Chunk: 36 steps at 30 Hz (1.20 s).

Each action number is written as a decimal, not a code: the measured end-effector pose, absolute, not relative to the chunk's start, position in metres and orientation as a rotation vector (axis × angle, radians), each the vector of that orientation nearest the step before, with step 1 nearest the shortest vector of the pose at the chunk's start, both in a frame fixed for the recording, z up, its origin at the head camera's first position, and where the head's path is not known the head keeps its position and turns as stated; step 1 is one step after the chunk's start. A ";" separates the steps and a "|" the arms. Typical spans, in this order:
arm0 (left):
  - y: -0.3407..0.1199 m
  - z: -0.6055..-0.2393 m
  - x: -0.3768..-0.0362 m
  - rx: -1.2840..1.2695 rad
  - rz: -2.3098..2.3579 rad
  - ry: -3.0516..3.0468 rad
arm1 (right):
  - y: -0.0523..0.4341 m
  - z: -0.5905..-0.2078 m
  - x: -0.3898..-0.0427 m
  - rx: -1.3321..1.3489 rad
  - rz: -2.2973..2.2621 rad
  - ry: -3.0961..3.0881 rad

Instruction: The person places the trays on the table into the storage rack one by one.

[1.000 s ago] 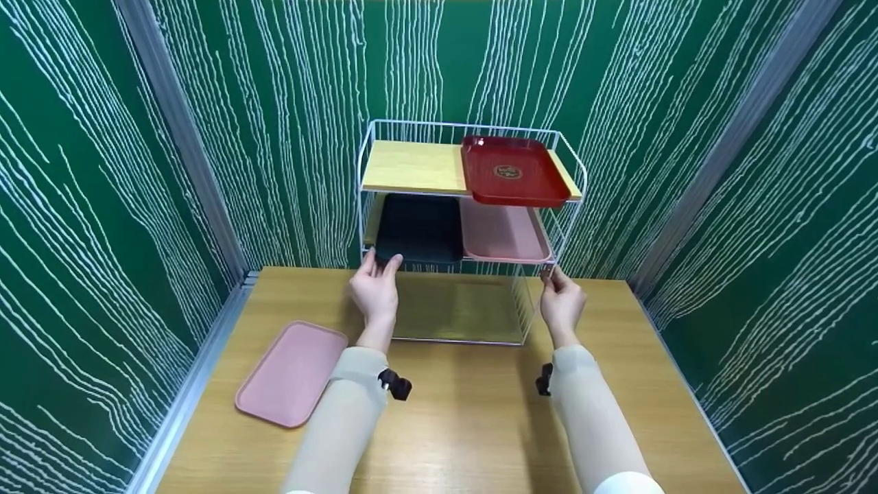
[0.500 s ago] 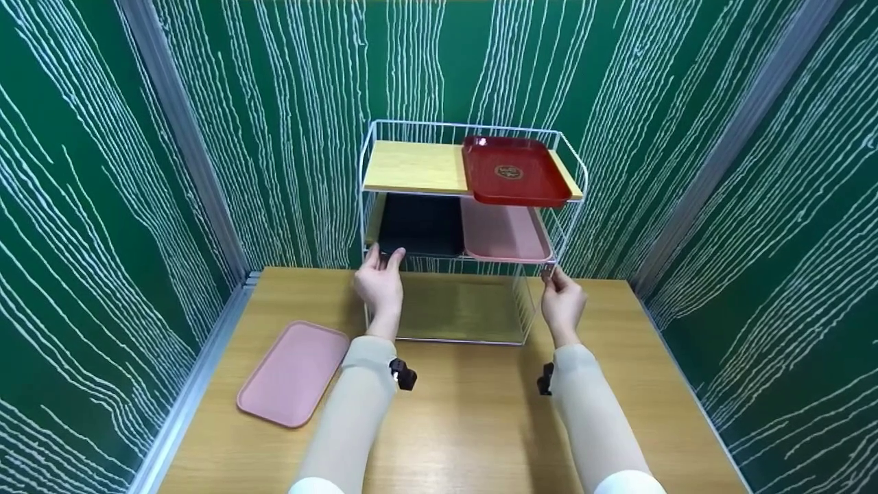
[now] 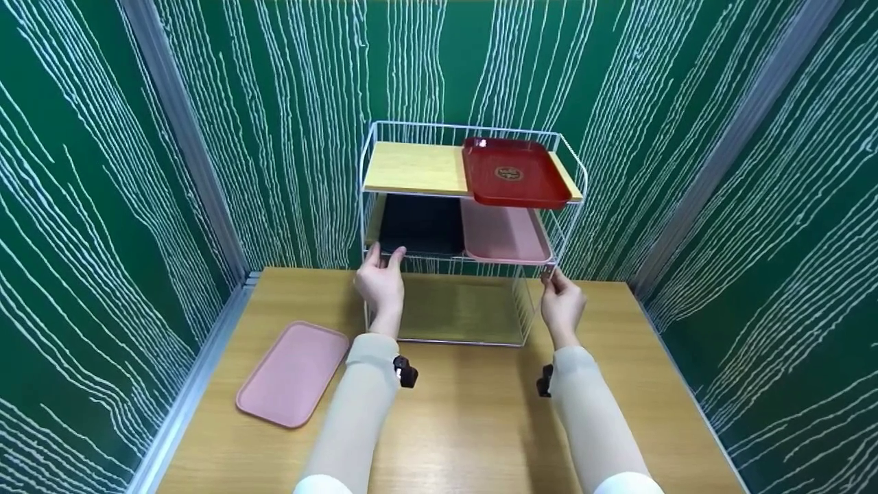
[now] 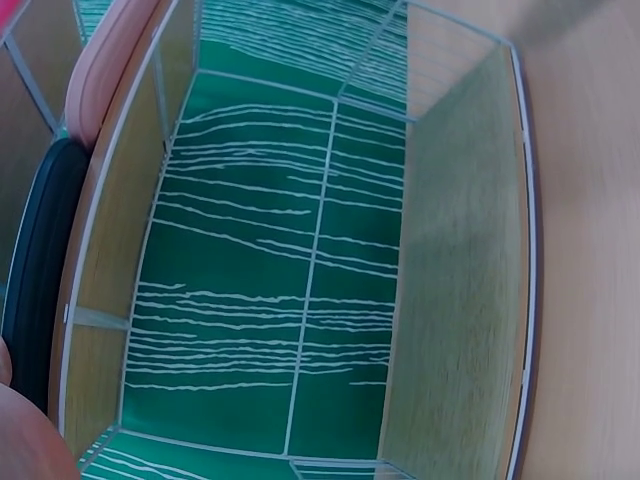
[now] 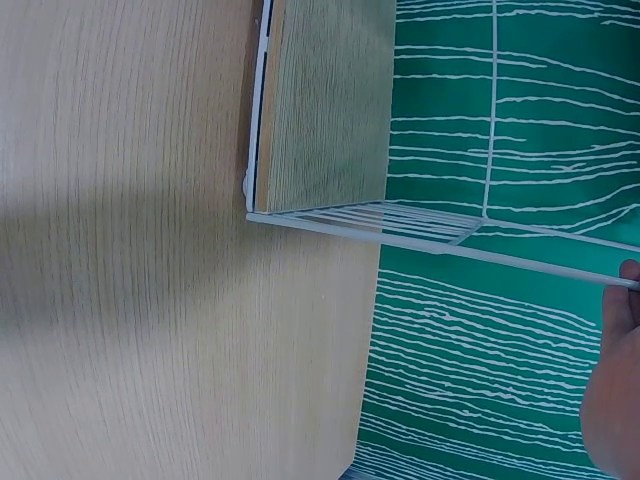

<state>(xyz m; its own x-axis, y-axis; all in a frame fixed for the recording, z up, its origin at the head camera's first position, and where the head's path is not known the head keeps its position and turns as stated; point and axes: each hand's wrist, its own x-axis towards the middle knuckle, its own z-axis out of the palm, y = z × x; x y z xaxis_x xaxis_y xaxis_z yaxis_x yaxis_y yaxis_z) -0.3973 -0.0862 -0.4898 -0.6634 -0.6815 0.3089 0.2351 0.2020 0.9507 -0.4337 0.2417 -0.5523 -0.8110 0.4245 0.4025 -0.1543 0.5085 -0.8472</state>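
The white wire rack [image 3: 473, 341] with wooden shelves stands at the back of the table. On its middle shelf lie a black tray [image 3: 422, 226] at left and a pink tray [image 3: 506, 233] beside it. My left hand [image 3: 381, 285] is at the black tray's front left corner, fingertips and thumb touching its front edge. In the left wrist view, part of this hand [image 4: 30, 440] shows close against the dark tray edge [image 4: 45, 270]. My right hand [image 3: 562, 305] pinches the rack's front right upright, a thin white wire [image 5: 560, 270] in the right wrist view.
A red tray [image 3: 518, 175] with a gold emblem lies on the right of the top shelf, its front overhanging. Another pink tray [image 3: 293, 374] lies on the wooden table [image 3: 466, 425] at left. Green walls [image 3: 466, 68] with white lines enclose the table.
The black tray has slid slightly back on the middle shelf, and my left hand has moved forward and a little right with it. My right hand stays on the rack's upright.
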 end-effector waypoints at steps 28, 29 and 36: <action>-0.091 -0.489 -0.402 0.403 -1.428 -1.829 | 0.242 -0.551 -0.433 -0.211 1.260 -2.179; -0.091 -0.490 -0.402 0.391 -1.429 -1.827 | 0.242 -0.552 -0.433 -0.211 1.264 -2.176; -0.099 -0.499 -0.394 0.265 -1.507 -1.781 | 0.243 -0.557 -0.434 -0.174 1.244 -2.187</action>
